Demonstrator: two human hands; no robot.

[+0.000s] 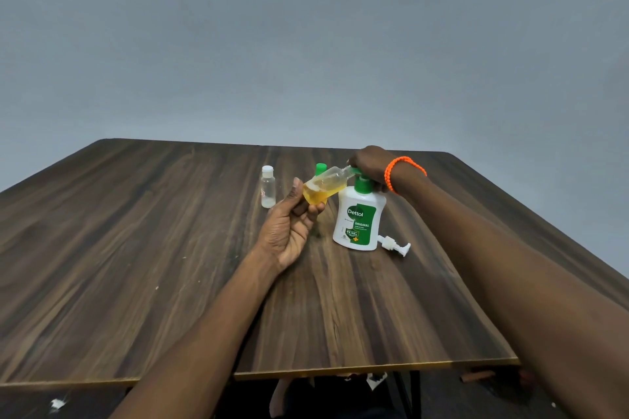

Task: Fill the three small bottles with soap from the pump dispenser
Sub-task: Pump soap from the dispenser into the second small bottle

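Left hand (pixel 289 224) pinches a tilted small bottle (pixel 323 185) (part-filled, yellow) at the pump dispenser (pixel 359 218); right hand (pixel 369 165) closed over its pump.

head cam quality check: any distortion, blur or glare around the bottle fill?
Head view: wide-angle stretch splays the table edges and swells the forearms near the frame; lighting is flat and dim, shadows faint; no glare on the tilted bottle in the left hand; slightly soft at the pump dispenser, where the right hand hides the pump head; the clear bottle is small but legible.
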